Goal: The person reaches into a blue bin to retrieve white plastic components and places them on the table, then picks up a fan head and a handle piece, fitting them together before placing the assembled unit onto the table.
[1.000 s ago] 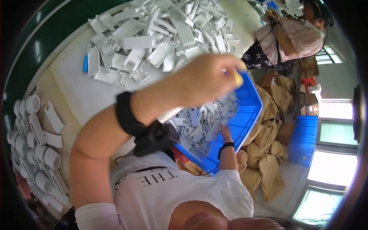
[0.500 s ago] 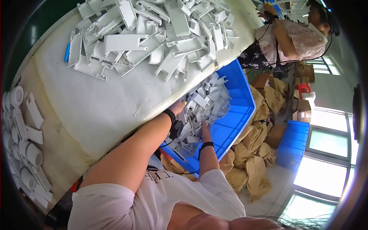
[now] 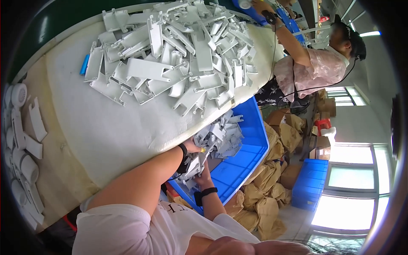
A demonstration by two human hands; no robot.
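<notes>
In the blue plastic bin (image 3: 250, 157) beside the table lie many white plastic casing pieces (image 3: 227, 136). Both my hands reach into its near-left part, with a cluster of white plastic pieces (image 3: 194, 164) between them. My left hand (image 3: 193, 146) is bent around the table-side end of the cluster, a spot of yellow at a fingertip. From the other side my right hand (image 3: 204, 175) closes against the same pieces, its fingers partly hidden by them. Each wrist wears a black band.
A large heap of white plastic housings (image 3: 170, 63) covers the far table (image 3: 97, 131), a blue cylinder (image 3: 85, 64) at its left edge. White rounded parts (image 3: 27, 165) line the left side. Brown sacks (image 3: 265, 178) and another blue bin (image 3: 310, 182) stand right; a co-worker (image 3: 310, 68) is beyond.
My right hand has moved left and nearer me, toward my left hand. Pieces are now bunched between both hands, and some bin floor shows beside them. The view has shifted.
</notes>
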